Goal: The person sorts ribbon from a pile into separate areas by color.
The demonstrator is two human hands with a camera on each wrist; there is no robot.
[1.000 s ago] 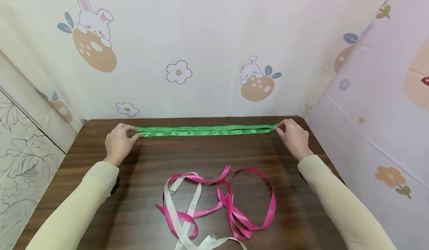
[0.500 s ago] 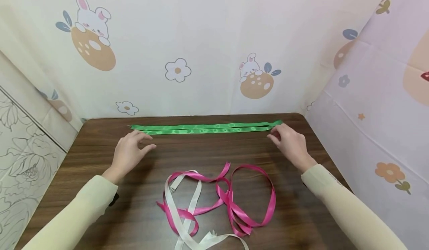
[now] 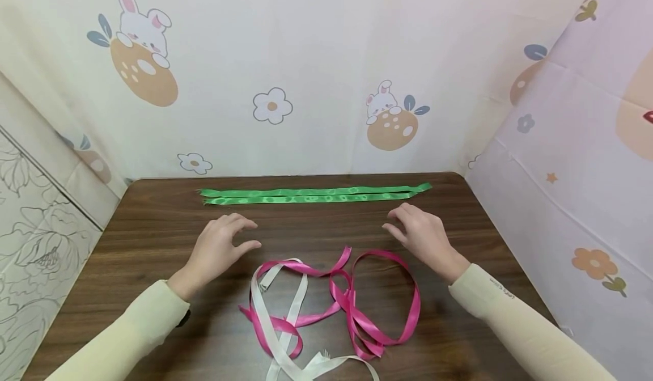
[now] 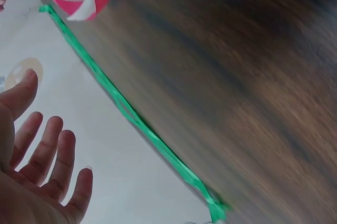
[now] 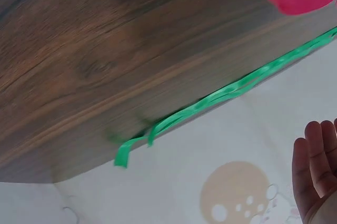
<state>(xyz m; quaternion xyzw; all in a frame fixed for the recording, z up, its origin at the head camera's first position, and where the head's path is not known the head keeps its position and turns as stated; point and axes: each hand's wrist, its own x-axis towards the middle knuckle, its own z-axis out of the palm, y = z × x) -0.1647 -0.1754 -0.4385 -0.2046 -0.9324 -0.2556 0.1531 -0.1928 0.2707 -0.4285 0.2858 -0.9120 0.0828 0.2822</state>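
A green satin ribbon (image 3: 306, 199) lies doubled in two nearly parallel strips along the far edge of the table. My left hand (image 3: 219, 248) is held over the table in front of its left part, fingers and thumb spread apart with nothing between them. On the other side my right hand (image 3: 420, 236) hovers below the ribbon's right part, thumb and fingers apart and holding nothing. Between and nearer than the hands lies a looped pink ribbon (image 3: 412, 313), tangled at its left with a white ribbon (image 3: 262, 321). The left wrist view shows the left hand (image 4: 45, 166) with its fingers loosely bent.
The dark wood table (image 3: 153, 228) ends at a pale printed curtain (image 3: 316, 58) along its back edge. Another printed cloth (image 3: 576, 199) hangs along the right side. Part of the white ribbon runs out of view at the front edge of the frame.
Both hands have let go of the ends of the green ribbon and drawn back and inward toward the pink and white ribbons. The green ribbon stays stretched along the back edge.
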